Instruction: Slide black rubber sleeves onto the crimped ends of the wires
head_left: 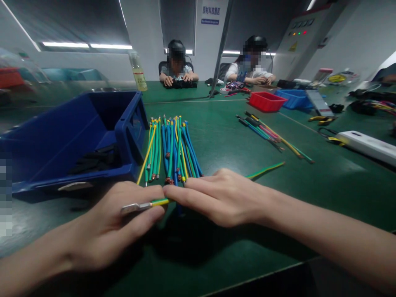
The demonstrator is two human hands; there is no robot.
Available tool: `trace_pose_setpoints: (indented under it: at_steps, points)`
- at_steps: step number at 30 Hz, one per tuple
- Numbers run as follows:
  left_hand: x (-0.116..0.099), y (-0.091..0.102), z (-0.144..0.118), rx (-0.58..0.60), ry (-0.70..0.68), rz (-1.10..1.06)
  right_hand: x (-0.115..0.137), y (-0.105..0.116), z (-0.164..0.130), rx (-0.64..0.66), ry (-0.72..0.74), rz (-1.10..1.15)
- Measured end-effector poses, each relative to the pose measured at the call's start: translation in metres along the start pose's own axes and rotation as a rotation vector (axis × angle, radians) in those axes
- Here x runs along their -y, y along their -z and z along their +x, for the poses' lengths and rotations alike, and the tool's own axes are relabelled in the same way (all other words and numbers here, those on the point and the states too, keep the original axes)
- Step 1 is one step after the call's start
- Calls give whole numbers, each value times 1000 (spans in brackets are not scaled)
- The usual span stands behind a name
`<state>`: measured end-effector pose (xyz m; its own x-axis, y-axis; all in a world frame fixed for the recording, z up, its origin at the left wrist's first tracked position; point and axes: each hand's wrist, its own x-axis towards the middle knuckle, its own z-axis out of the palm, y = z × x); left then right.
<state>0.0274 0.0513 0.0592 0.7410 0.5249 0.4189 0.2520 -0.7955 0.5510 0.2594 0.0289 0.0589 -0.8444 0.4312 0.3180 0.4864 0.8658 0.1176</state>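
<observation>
My left hand (114, 222) pinches a silver metal lug (133, 207) fitted on the end of a yellow-green wire (266, 168). My right hand (222, 196) lies over the same wire, fingertips gripping it just beside the lug. The wire runs under my right hand and comes out to the right across the green table (216, 140). Just beyond my fingers lies a bundle of blue and yellow-green wires (173, 148) with bare copper ends.
A blue bin (123, 123) holding black parts stands at the left. More coloured wires (269, 134) lie to the right, with a white power strip (368, 146), a red tray (266, 101) and a bottle (137, 72) farther off. Two people sit at the far side.
</observation>
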Motion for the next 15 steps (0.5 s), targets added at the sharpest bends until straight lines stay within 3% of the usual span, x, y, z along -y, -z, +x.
trace_pose_setpoints:
  at_steps: [2, 5, 7, 15]
  points:
    - [-1, -1, -1, 1, 50, -105, -2, 2, 0, 31, -56, 1]
    - [-1, -4, -4, -43, 334, -274, -6, 2, -1, 16, -126, -13]
    - [2, -5, -8, -14, 435, -331, -9, 1, -2, 7, -146, -4]
    - [11, -3, -11, 67, 468, -272, -5, 0, -2, 11, -209, 47]
